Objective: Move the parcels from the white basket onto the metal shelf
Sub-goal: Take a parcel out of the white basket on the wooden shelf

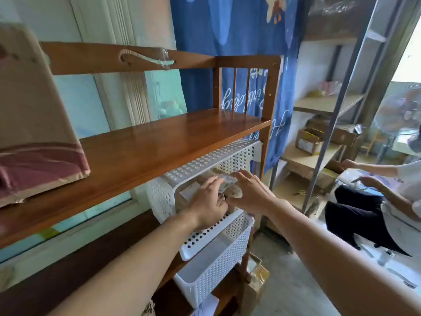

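We stood before a wooden rack (141,142) whose brown upper board was bare apart from a brown and maroon bag (34,124) at its left end. Behind it hung a blue curtain (239,30), and the metal shelf (328,103) stood well apart at the room's right side, cartons (309,140) on its lower board. Another person (387,201) sat low by that shelf.

Under the rack's upper board sat the white basket (205,165), perforated, its open front toward us, above a second white basket (216,261). The parcels (218,179) lay stacked inside the upper one, near its front edge; we could not tell their long axis.

Our left hand (209,201) lay palm down on the stack, fingers curled over it. Our right hand (248,192) rested just beside, fingers spread across the stack's right end.
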